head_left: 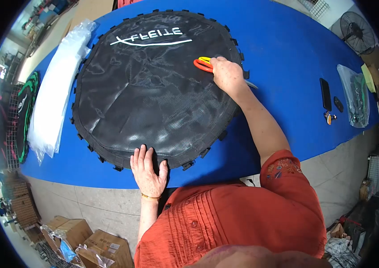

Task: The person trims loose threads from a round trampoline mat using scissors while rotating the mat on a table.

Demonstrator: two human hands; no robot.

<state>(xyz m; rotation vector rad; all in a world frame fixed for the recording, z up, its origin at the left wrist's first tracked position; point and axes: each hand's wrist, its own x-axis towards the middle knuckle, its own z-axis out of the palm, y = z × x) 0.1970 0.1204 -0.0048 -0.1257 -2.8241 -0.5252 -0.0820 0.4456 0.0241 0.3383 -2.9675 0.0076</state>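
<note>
A round black mat (153, 98) with white lettering and small black tabs around its rim lies on the blue table (283, 58). Flat on the mat's near edge rests my left hand (147, 173), fingers stretched out and slightly apart, holding nothing. My right hand (228, 76) is closed around scissors (203, 65) at the mat's right side. Their red and yellow handles stick out to the left of the hand, and part of a metal blade shows to its right, near the rim tabs. The rest of the scissors is hidden by the hand.
White plastic bags (57, 89) lie left of the mat. At the table's right are a black phone (325, 94), a small dark object (338, 104), a little metal item (330, 118) and a clear bag (356, 96). A fan (357, 32) stands beyond; cardboard boxes (104, 248) sit on the floor.
</note>
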